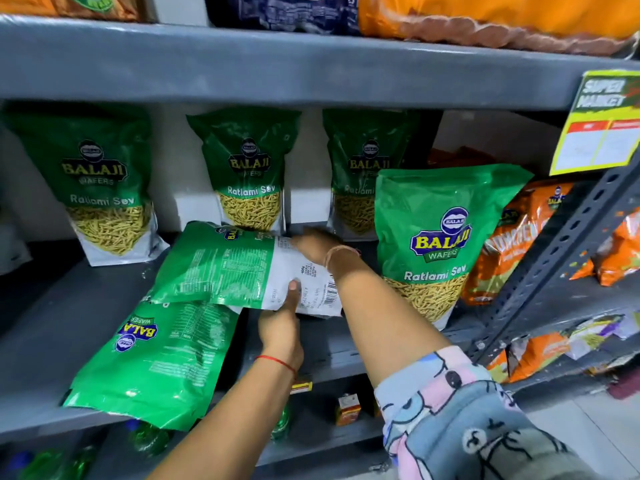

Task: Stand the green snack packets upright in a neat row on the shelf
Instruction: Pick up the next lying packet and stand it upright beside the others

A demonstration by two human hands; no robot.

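Three green snack packets stand upright along the back of the grey shelf [52, 323]: one at the left [100, 188], one in the middle [247, 171], one behind on the right [356, 168]. A fourth [433, 237] stands further forward at the right. A packet [221, 268] lies tilted, back side up, held at its white bottom end by my left hand [282, 327] from below and my right hand [317, 245] from above. Under it another packet [156, 362] lies flat, overhanging the shelf's front edge.
Orange snack packets [512, 237] lean at the right, beside a perforated grey upright [561, 251] with a yellow price tag [599, 126]. The shelf above [277, 64] carries more bags. Green bottles [145, 438] and small boxes [348, 408] sit on the shelf below.
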